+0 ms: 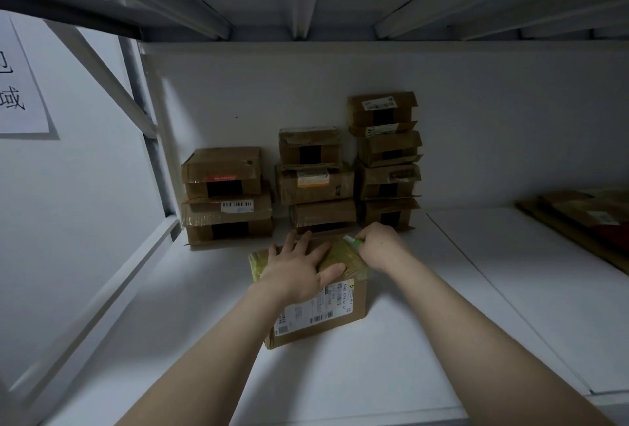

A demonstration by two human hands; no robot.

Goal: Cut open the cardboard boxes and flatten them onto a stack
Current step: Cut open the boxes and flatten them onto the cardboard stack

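Lying nearest on the white shelf [442, 306], the taped cardboard box [340, 316] sits under the left hand [299, 269], whose spread, straight fingers press its top. At its far right corner the right hand [381, 245] curls around a green-and-white cutter [352, 240]. Behind stand three stacks of boxes [313, 184]; flattened cardboard [585, 218] lies far right.

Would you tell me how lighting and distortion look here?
Head view: dim light, brightest on the shelf left of the box; wide-angle lens splays the upper beams; the label print is too soft to read; the right hand's cutter looks soft.
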